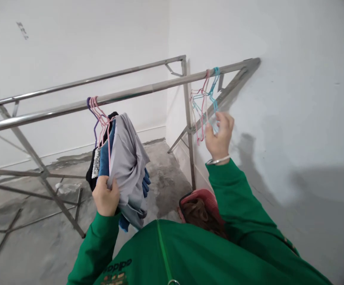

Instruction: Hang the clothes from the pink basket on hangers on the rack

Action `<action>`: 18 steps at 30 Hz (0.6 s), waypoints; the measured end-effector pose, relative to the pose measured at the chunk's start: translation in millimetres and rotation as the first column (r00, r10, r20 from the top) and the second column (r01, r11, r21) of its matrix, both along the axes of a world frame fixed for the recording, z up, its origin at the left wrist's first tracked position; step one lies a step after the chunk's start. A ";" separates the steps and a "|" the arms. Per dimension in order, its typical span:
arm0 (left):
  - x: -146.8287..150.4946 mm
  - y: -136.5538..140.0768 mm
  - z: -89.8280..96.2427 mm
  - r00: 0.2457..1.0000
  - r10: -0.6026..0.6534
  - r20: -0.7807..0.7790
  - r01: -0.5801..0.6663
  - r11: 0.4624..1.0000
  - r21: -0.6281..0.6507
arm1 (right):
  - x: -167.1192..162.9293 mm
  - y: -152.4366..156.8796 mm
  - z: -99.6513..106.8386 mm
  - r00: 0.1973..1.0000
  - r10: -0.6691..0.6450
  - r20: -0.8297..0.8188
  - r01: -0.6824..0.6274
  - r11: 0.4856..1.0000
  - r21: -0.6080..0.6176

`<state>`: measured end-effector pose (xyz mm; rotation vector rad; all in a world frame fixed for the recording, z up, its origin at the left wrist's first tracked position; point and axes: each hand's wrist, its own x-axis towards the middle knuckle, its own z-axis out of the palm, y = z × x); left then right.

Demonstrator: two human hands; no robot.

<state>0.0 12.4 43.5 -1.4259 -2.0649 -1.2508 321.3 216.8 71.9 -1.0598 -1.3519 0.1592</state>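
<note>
My left hand (105,196) is closed on the edge of a grey garment (127,150), low down beside a pink hanger (109,138). The grey garment hangs in front of blue, patterned and black clothes (91,170) bunched on pink and purple hangers. Over to the right, my right hand (220,136) is raised, its fingers curled around the lower part of a light-blue hanger (215,103). A pink hanger (202,126) hangs beside it from the same rail, with no garment on it.
The metal drying rack's front rail (136,91) spans the view, with a second rail (100,76) behind. A reddish-pink basket (207,194) holding brown cloth (197,213) stands on the concrete floor (168,174) below. A white wall (296,103) rises close on the right.
</note>
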 end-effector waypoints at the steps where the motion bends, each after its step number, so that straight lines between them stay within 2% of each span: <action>1: 0.0 -0.8 -2.6 0.997 0.015 -0.070 -0.013 1.000 0.018 | -8.4 -17.6 -6.7 0.998 -0.014 0.059 0.009 0.995 0.096; 3: -0.1 -2.9 -8.8 0.978 0.038 -0.205 -0.031 0.999 0.038 | -28.7 -52.5 -21.6 0.991 0.020 0.129 -0.048 0.975 0.217; 4: -0.1 -4.6 -12.0 0.966 0.049 -0.255 -0.041 0.999 0.036 | -40.0 -68.0 -29.6 0.985 0.089 0.148 -0.122 0.966 0.229; 6: 0.8 -9.7 -18.1 0.948 0.056 -0.313 -0.050 0.998 0.027 | -62.7 -92.0 -46.7 0.933 0.306 0.188 -0.338 0.926 0.171; 7: 1.9 -13.0 -21.1 0.944 0.047 -0.327 -0.044 0.999 0.018 | -73.3 -100.0 -55.6 0.879 0.431 0.206 -0.457 0.883 0.106; 9: 5.7 -20.6 -27.5 0.940 0.021 -0.341 -0.023 1.000 -0.001 | -90.9 -108.6 -73.4 0.741 0.637 0.211 -0.642 0.765 -0.056; 11: 12.3 -28.2 -35.1 0.938 -0.019 -0.345 0.014 1.000 -0.019 | -103.1 -110.5 -89.8 0.618 0.766 0.177 -0.736 0.643 -0.214; 14: 27.9 -36.8 -46.2 0.926 -0.218 -0.309 0.204 0.976 -0.079 | -114.4 -109.9 -109.5 0.475 0.871 0.127 -0.801 0.487 -0.348; 15: 34.1 -38.3 -48.4 0.910 -0.321 -0.264 0.303 0.947 -0.107 | -117.7 -110.5 -114.9 0.430 0.892 0.138 -0.822 0.450 -0.350; 18: 52.3 -38.4 -46.6 0.815 -0.578 -0.051 0.569 0.813 -0.122 | -130.2 -118.1 -131.6 0.286 0.939 0.193 -0.885 0.336 -0.322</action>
